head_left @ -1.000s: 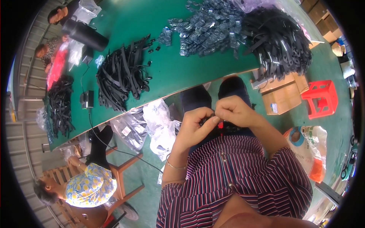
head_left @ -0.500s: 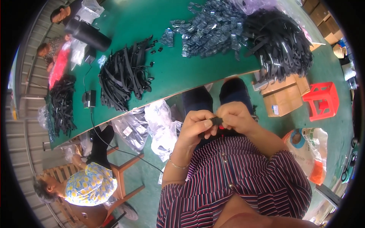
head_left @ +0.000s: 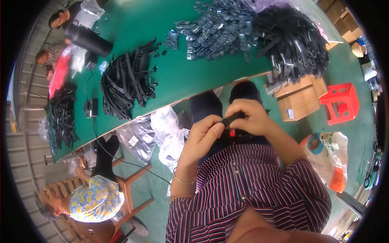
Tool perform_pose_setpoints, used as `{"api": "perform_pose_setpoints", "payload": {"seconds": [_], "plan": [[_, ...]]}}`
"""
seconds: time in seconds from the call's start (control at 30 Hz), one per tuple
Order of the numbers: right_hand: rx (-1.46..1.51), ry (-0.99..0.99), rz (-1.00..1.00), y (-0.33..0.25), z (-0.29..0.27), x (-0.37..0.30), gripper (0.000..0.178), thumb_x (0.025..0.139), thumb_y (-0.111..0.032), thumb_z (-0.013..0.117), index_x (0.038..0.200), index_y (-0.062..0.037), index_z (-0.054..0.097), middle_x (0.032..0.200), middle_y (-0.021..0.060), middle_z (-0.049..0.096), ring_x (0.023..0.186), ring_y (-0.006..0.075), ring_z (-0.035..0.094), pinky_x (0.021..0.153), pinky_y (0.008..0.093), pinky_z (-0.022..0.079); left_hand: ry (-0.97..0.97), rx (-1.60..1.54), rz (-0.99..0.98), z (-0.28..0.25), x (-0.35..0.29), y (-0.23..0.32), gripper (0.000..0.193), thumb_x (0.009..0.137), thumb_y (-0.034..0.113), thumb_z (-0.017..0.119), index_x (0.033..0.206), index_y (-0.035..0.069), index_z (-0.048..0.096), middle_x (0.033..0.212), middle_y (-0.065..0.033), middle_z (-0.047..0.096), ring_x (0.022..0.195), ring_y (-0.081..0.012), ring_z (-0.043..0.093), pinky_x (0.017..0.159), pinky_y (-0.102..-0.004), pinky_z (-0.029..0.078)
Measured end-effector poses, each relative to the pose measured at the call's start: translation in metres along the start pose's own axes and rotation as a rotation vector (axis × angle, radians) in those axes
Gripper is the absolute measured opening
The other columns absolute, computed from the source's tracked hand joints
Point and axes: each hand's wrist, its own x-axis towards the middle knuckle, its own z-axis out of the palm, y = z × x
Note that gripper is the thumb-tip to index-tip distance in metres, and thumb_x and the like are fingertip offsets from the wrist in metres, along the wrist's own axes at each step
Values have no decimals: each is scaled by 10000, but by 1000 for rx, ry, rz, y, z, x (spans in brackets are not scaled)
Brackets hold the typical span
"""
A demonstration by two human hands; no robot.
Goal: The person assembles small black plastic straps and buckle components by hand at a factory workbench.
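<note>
Both hands were up over the lap, off the surface (head_left: 174,77). Left hand (head_left: 204,137) closed in a pinch, thumb at the near end of a small black piece (head_left: 233,118); right hand (head_left: 253,115) curled round the rest. Piece sat between them, mostly hidden by fingers; its exact form I couldn't tell.

Risks, as I judged them. Grip was fingertip-only on the left, so a slip seemed possible; a dropped piece would land on dark trousers or the floor and be hard to spot. Pressing hard at an angle might bend it or pinch skin.

Cable (head_left: 111,146) hung off the surface and ran toward the left wrist; a snag there could drag the adapter (head_left: 91,108). Right-hand straps (head_left: 293,44) heaped at the surface's edge, ends hanging over the carton (head_left: 300,104): one tug could spill them. Loose bits (head_left: 156,56) beside the left straps (head_left: 125,83) could be brushed away.

Writing: sack (head_left: 324,158) bore print and a round picture. Carton had a pale label, too small to read; clear bag (head_left: 139,137) likewise. Whitish marks on the right-hand straps, unreadable.
</note>
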Motion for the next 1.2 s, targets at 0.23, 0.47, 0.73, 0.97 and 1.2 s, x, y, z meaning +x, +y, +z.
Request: {"api": "perform_pose_setpoints", "payload": {"seconds": [0.23, 0.47, 0.73, 0.97, 1.2], "plan": [[258, 19, 17, 11, 3, -6, 227, 757, -84, 695, 929, 6, 579, 818, 37, 582, 721, 76, 552, 618, 206, 442, -48, -165, 23, 4, 3, -2, 246, 890, 234, 508, 915, -3, 568, 651, 29, 461, 582, -34, 368, 506, -184, 255], [-161, 35, -81, -16, -21, -8, 232, 700, -90, 715, 888, -17, 600, 833, 72, 612, 729, 183, 595, 633, 276, 465, -210, 106, -29, -16, -2, 17, 254, 889, 210, 523, 1032, 2, 546, 745, -10, 564, 662, -71, 516, 574, -211, 411], [-304, -261, 417, 30, -38, -75, 209, 722, -163, 685, 887, -60, 608, 812, 80, 605, 740, 236, 589, 659, 322, 464, -418, 858, -192, -42, -17, -57, 313, 793, 151, 592, 1084, 58, 521, 889, -168, 623, 803, -343, 603, 694, -403, 472], [-546, -5, 159, 35, -53, -66, 164, 749, -188, 630, 851, -63, 601, 844, 97, 593, 816, 278, 573, 714, 381, 451, -262, 913, -116, -34, -36, -76, 339, 721, 109, 652, 1041, 48, 559, 882, -141, 574, 873, -320, 561, 751, -375, 463], [-1505, 647, -107, -23, -166, 30, 168, 720, -151, 647, 853, -66, 590, 877, 66, 585, 868, 249, 559, 733, 411, 431, -171, 1029, 40, -34, -33, -59, 320, 721, 122, 656, 1023, 55, 574, 891, -136, 573, 837, -319, 572, 725, -380, 469]]}}
